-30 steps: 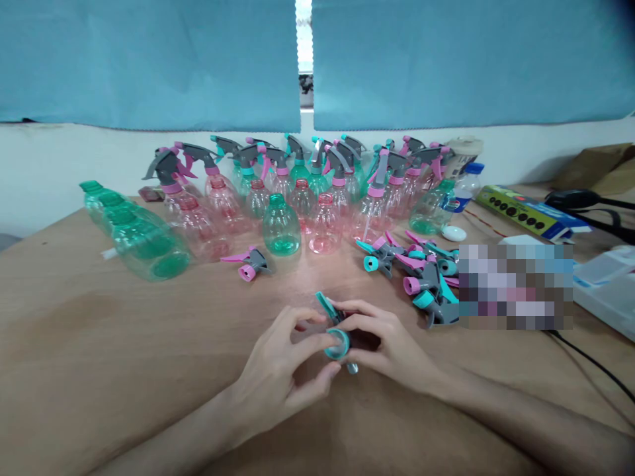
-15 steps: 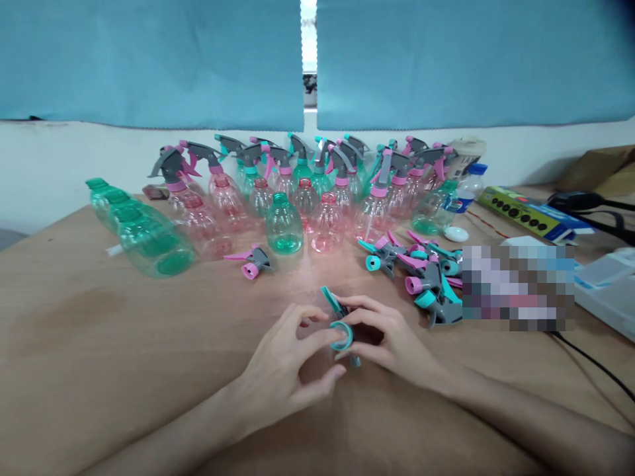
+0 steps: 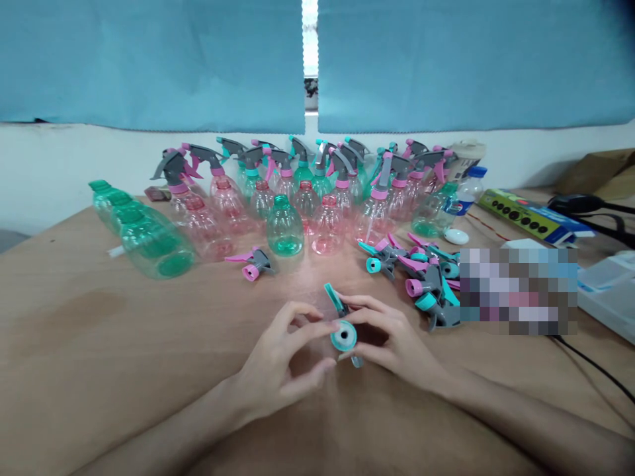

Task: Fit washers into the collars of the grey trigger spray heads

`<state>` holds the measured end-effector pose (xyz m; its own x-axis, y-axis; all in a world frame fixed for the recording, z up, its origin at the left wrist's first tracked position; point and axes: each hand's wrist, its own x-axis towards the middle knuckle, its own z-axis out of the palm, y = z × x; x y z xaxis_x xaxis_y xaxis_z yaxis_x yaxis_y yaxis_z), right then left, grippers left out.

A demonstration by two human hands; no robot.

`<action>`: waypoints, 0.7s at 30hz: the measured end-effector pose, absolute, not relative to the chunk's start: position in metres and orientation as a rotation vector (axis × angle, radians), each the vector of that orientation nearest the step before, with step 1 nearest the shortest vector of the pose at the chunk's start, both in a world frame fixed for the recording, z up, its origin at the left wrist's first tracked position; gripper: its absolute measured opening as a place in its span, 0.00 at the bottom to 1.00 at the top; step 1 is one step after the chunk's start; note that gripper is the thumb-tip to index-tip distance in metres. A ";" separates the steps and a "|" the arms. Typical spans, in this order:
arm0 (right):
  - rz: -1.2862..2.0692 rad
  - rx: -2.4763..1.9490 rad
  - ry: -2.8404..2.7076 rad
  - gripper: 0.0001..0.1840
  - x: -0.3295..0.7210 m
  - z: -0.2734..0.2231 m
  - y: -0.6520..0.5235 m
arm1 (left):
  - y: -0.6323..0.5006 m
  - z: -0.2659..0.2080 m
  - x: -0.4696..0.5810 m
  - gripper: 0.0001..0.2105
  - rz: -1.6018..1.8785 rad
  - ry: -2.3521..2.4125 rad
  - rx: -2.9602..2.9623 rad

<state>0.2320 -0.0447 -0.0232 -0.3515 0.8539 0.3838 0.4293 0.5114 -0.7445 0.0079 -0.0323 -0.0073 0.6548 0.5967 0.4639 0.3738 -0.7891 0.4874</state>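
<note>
Over the near middle of the table, my right hand (image 3: 397, 336) grips a grey and teal trigger spray head (image 3: 343, 335). Its round collar faces me, showing a pale disc with a dark hole in the centre. The teal trigger lever sticks up past my fingers, while part of the grey body is hidden behind them. My left hand (image 3: 280, 360) is beside the collar, its index fingertip at the rim and its thumb apart below. Farther off lies a loose pink and grey spray head (image 3: 252, 266).
A pile of spray heads (image 3: 421, 277) lies to the right, beside a pixelated patch. Capped spray bottles (image 3: 342, 182) and open bottles, including a green bottle (image 3: 284, 228), line the back. Green bottles (image 3: 153, 241) stand at left. A plastic box (image 3: 610, 291) sits far right.
My left index finger has drawn back from the middle of the collar to its rim, uncovering the hole. My right hand keeps its hold on the spray head.
</note>
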 end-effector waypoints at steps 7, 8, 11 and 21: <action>0.480 -1.056 -1.965 0.12 0.244 -0.029 -0.036 | 0.005 -0.004 -0.011 0.08 1.095 1.333 2.670; 0.422 -1.063 -1.968 0.11 0.246 -0.029 -0.034 | 0.012 -0.002 -0.015 0.09 1.113 1.463 2.692; 0.195 -1.110 -1.996 0.10 0.256 -0.028 -0.025 | 0.031 0.001 -0.027 0.15 1.076 1.920 2.660; -0.429 -1.504 -1.864 0.16 0.304 -0.015 0.003 | 0.048 -0.008 -0.043 0.16 0.456 2.184 2.537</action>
